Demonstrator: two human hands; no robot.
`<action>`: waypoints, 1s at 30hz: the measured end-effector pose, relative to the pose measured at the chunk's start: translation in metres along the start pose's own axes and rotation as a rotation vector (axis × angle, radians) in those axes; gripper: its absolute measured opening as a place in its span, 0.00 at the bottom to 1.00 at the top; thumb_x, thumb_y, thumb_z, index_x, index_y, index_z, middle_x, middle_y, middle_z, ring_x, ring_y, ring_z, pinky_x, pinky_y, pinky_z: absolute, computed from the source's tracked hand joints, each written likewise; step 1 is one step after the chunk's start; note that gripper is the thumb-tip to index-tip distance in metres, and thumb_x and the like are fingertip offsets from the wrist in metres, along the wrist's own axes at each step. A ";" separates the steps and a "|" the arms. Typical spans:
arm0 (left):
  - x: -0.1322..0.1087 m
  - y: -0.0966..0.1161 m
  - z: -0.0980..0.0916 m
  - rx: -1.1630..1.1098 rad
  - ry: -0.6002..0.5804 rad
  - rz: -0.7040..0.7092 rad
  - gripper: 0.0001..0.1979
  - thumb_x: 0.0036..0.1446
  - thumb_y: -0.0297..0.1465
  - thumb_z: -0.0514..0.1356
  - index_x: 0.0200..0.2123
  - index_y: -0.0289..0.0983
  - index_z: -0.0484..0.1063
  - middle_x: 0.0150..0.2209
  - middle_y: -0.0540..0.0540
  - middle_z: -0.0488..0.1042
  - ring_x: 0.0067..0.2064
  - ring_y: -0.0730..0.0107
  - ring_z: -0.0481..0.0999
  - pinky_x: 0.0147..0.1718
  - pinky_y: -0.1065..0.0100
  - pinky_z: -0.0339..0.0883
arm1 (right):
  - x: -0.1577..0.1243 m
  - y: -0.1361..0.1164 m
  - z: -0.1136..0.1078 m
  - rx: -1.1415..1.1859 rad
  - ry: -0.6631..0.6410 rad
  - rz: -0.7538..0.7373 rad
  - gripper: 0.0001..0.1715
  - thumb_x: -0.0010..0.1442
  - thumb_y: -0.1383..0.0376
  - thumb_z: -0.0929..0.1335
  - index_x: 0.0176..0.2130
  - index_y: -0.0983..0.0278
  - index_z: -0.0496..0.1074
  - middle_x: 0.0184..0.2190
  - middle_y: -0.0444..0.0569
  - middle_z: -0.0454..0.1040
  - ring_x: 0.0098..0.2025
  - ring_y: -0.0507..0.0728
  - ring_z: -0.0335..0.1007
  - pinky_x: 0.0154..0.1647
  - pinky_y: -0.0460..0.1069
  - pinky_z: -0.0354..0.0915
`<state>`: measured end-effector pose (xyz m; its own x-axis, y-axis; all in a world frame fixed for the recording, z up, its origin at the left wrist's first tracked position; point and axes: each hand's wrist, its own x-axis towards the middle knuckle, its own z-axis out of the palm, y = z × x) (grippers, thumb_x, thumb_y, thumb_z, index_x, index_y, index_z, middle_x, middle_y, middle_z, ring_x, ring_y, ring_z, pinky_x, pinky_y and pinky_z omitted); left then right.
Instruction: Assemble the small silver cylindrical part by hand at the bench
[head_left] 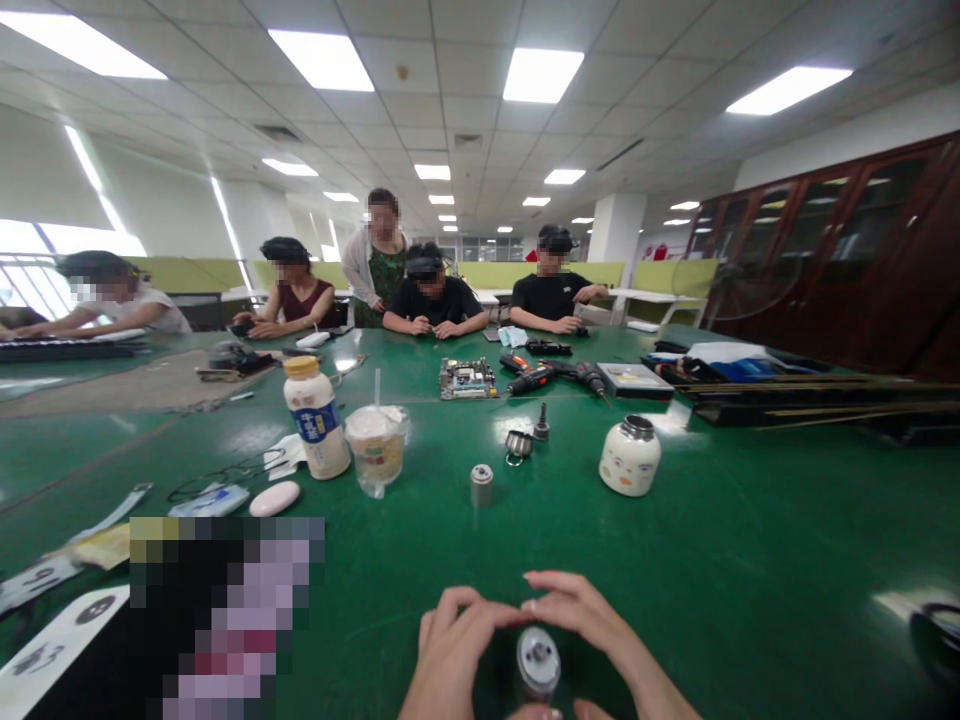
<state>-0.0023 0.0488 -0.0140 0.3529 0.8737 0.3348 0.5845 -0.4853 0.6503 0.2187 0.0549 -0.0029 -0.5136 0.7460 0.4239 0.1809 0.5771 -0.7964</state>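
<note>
A short silver metal cylinder [538, 660] with a round hub in its top face is between my hands, close to me; it looks like a small motor. My left hand [455, 645] curves around its left side with long fingers, and a thumb tip shows at the cylinder's lower front. Across from it, my right hand [592, 625] arches over the right side with its fingers stretched out. Fingertips of both hands meet just behind the cylinder. Whether the thumbs press on it is cut off by the frame's lower edge. A similar metal cylinder [481, 485] stands upright farther off.
Beyond are a metal cup-shaped part [517, 445], a dark fitting [541, 425], a cream flask [630, 462], a drink cup [377, 450], a bottle [319, 435], a circuit board [469, 378] and power drills [534, 380]. A pink oval case [275, 499] lies left. Several people are across the green table [750, 580].
</note>
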 end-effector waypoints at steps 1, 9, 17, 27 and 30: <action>0.001 0.000 0.001 0.007 -0.023 0.011 0.21 0.48 0.42 0.72 0.45 0.43 0.76 0.41 0.46 0.80 0.46 0.51 0.73 0.45 0.56 0.66 | 0.000 -0.001 -0.001 -0.020 -0.030 0.007 0.29 0.56 0.69 0.68 0.57 0.52 0.70 0.61 0.53 0.67 0.60 0.67 0.65 0.59 0.60 0.62; 0.006 0.004 -0.001 0.018 -0.065 0.004 0.16 0.47 0.39 0.73 0.40 0.41 0.78 0.37 0.46 0.80 0.44 0.53 0.74 0.43 0.58 0.67 | 0.002 0.005 0.002 -0.114 0.194 0.068 0.12 0.63 0.65 0.65 0.46 0.56 0.75 0.52 0.54 0.73 0.55 0.64 0.69 0.56 0.60 0.64; 0.004 0.003 0.000 0.000 -0.056 0.029 0.15 0.49 0.37 0.72 0.40 0.41 0.78 0.36 0.46 0.80 0.44 0.54 0.73 0.42 0.59 0.67 | 0.020 -0.014 0.005 -0.175 0.141 0.169 0.08 0.61 0.59 0.70 0.34 0.57 0.81 0.47 0.53 0.77 0.52 0.66 0.71 0.54 0.62 0.65; 0.004 -0.003 0.002 -0.003 -0.044 0.059 0.15 0.50 0.42 0.71 0.38 0.42 0.78 0.37 0.46 0.81 0.43 0.54 0.73 0.43 0.58 0.67 | 0.029 0.050 -0.047 -0.522 0.188 0.263 0.10 0.59 0.57 0.72 0.41 0.51 0.82 0.56 0.51 0.74 0.59 0.69 0.64 0.59 0.70 0.54; 0.004 -0.006 0.004 -0.007 -0.010 0.073 0.15 0.49 0.43 0.71 0.37 0.42 0.78 0.36 0.45 0.82 0.42 0.54 0.72 0.43 0.58 0.66 | 0.028 0.055 -0.046 -0.481 0.180 0.275 0.15 0.58 0.59 0.73 0.46 0.52 0.80 0.58 0.51 0.73 0.61 0.68 0.63 0.60 0.69 0.54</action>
<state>-0.0012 0.0552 -0.0191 0.4016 0.8357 0.3745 0.5517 -0.5472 0.6294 0.2532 0.1225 -0.0151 -0.2508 0.9104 0.3290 0.6700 0.4086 -0.6198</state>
